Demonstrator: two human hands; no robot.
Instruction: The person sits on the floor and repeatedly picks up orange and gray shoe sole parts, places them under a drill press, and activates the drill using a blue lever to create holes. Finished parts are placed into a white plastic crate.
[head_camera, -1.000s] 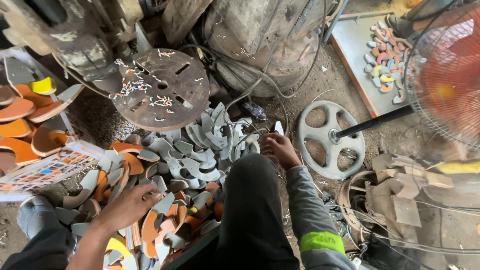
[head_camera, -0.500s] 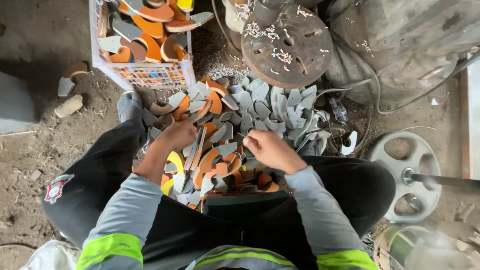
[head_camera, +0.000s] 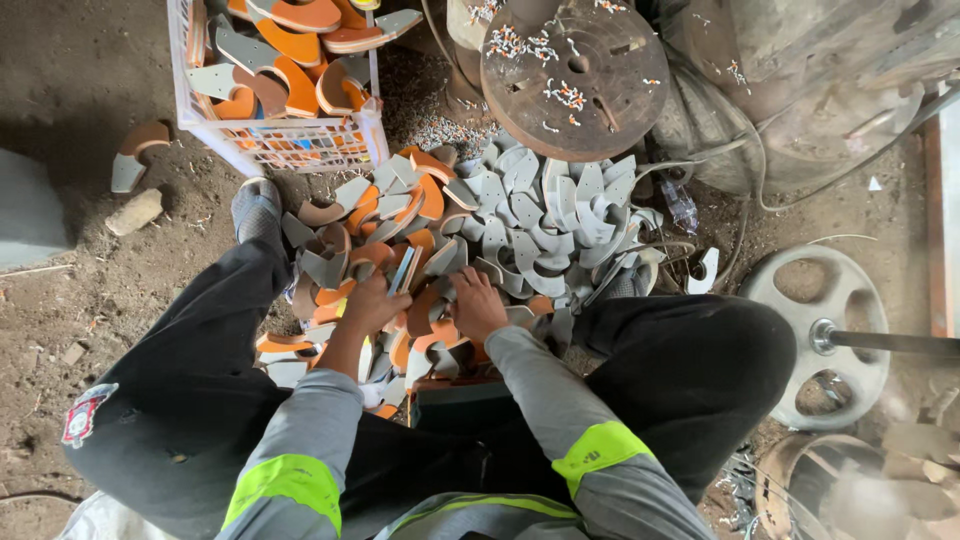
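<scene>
A heap of curved grey and orange cut-out pieces (head_camera: 520, 215) lies on the dirt floor between my knees. My left hand (head_camera: 368, 305) rests palm down on the near left of the heap, its fingers curled over a few orange and grey pieces. My right hand (head_camera: 478, 305) presses on the heap just beside it, fingers spread over an orange piece. Whether either hand truly grips a piece is hidden under the fingers. Both sleeves are grey with a yellow-green reflective band.
A white plastic crate (head_camera: 270, 140) full of the same pieces stands at the far left. A round rusty metal disc (head_camera: 575, 75) sits beyond the heap. A grey spoked wheel on a shaft (head_camera: 825, 335) lies at the right. A loose piece (head_camera: 135, 160) lies on the dirt.
My view has swung left and settled over the heap. My right hand came back from the far right of the heap to the near middle. Both hands now lie side by side.
</scene>
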